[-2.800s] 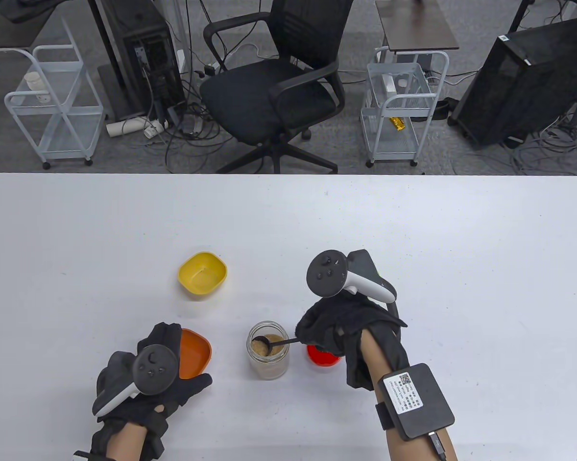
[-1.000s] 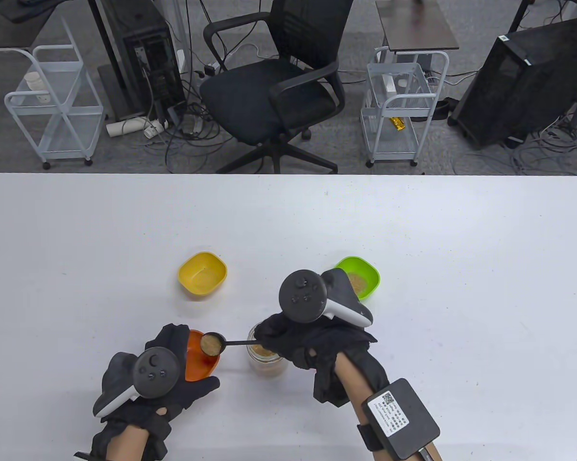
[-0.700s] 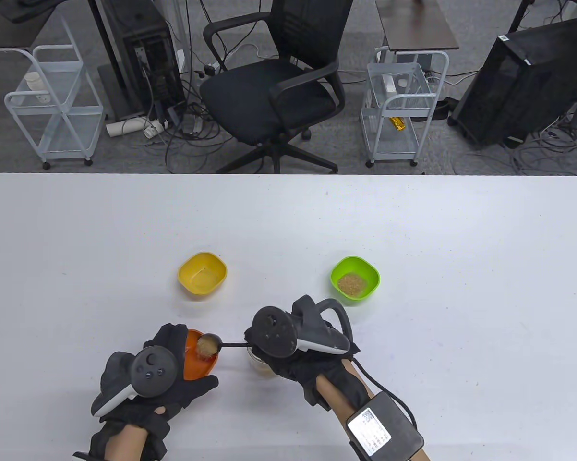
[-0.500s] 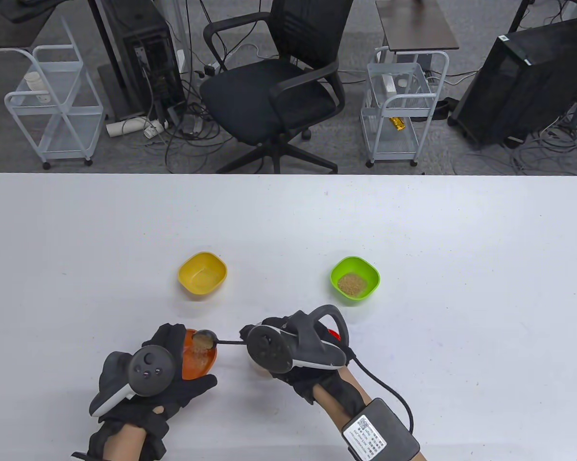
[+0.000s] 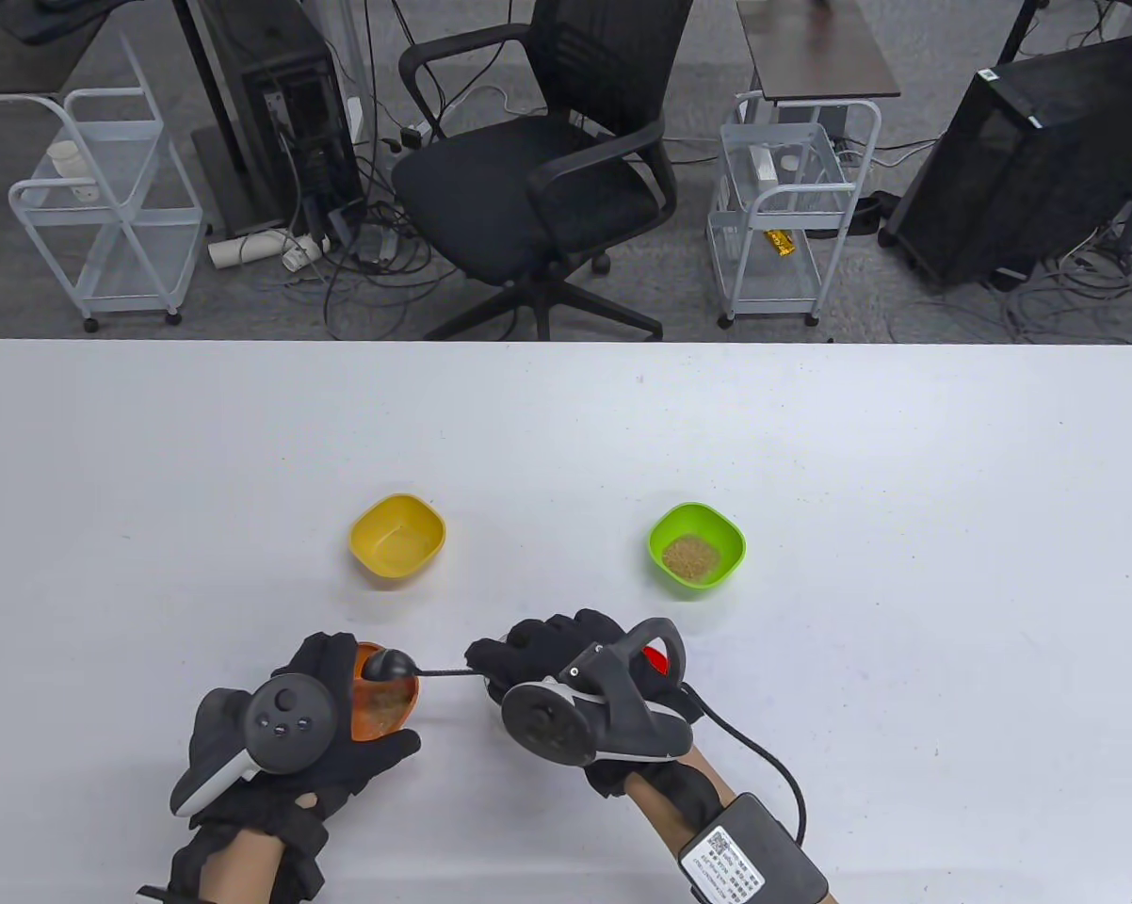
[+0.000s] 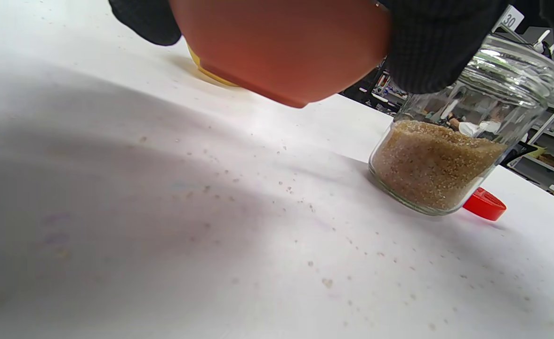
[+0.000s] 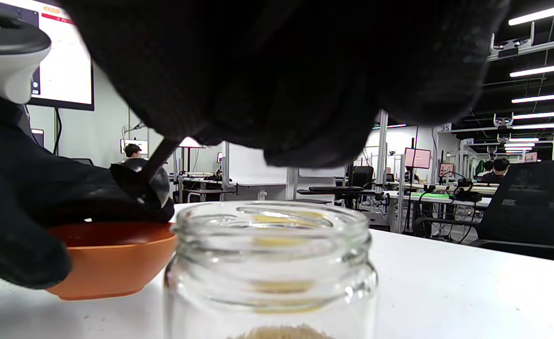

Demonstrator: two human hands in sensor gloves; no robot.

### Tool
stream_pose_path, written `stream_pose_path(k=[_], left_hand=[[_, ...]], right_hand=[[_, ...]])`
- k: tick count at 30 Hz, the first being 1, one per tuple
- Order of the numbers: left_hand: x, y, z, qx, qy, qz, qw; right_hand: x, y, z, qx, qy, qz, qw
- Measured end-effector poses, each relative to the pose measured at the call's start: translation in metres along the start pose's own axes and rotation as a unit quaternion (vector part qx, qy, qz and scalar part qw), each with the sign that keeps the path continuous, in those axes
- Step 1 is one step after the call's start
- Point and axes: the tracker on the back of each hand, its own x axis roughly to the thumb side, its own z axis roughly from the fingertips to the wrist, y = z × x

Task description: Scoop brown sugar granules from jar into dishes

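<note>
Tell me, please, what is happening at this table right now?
The right hand holds a black long-handled spoon turned over above the orange plastic dish, which the left hand grips, tipping in brown sugar. The open glass jar stands beside it; the green dish already has sugar.

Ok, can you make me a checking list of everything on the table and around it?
Surface: white table, loose grains near the jar.
Job's things: glass jar of brown sugar, open; red round lid beside it; black spoon turned over the orange plastic dish; green dish holds sugar; yellow dish.
Clutter: nothing seen.
Grippers: left hand holds the orange dish; right hand holds the spoon.
Cables: black lead by the right wrist.
Surroundings: black office chair, white carts.
</note>
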Motion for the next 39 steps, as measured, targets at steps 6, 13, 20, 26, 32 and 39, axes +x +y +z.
stream_pose_path(k=[6,13,20,26,32,39], left_hand=[[-0.003,0.0,-0.001,-0.001,0.012,0.002,1.0],[-0.011,-0.002,-0.008,-0.017,0.04,0.004,0.999],[-0.017,-0.003,-0.015,-0.03,0.063,0.001,0.998],[-0.023,-0.002,-0.022,-0.044,0.084,-0.001,0.996],[-0.032,-0.001,-0.027,-0.05,0.105,-0.002,0.993],[-0.046,0.0,-0.029,-0.052,0.131,0.008,0.99]], right_hand=[[-0.017,0.0,0.007,-0.021,0.054,-0.078,0.995],[-0.041,-0.006,0.029,-0.039,0.122,-0.156,0.979],[-0.058,-0.008,0.054,-0.044,0.166,-0.226,0.959],[-0.068,-0.005,0.076,-0.052,0.197,-0.246,0.948],[-0.079,0.005,0.096,-0.07,0.224,-0.27,0.934],[-0.086,0.015,0.106,-0.085,0.234,-0.3,0.921]])
